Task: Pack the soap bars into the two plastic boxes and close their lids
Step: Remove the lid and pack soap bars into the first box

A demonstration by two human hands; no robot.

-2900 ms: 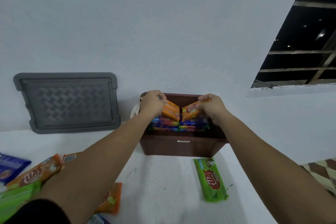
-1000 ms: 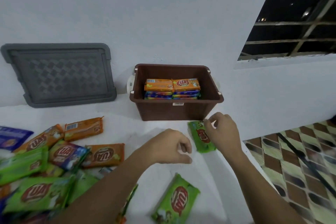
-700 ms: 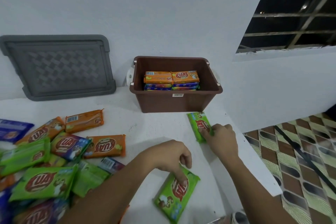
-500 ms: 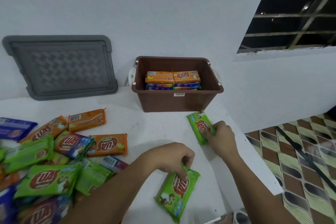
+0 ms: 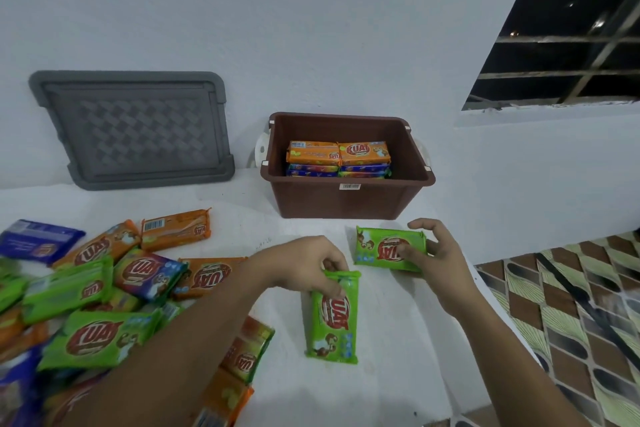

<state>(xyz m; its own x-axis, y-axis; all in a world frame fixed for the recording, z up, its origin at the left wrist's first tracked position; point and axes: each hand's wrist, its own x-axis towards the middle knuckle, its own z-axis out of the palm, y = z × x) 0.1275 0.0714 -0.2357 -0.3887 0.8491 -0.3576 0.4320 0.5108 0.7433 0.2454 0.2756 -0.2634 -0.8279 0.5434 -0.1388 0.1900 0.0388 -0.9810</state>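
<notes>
Rectangular brown plastic box point(image 5: 339, 201) part-filled; left hand point(image 5: 311, 263) and right hand point(image 5: 441, 255) each pinch 1 green-wrapped soap bar point(image 5: 334, 321); unpacked pile point(image 5: 104, 291) at 9 o'clock.

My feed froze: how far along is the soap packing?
Done: the brown box holds stacked bars, orange ones on top. In hand: left hand pinches the nearer green bar, right hand grips the farther green bar. Left: the loose pile, the grey lid; no second box visible.

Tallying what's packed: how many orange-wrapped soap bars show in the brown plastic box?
2, side by side on top in the brown plastic box: left orange bar, right orange bar. More may hide beneath.
</notes>
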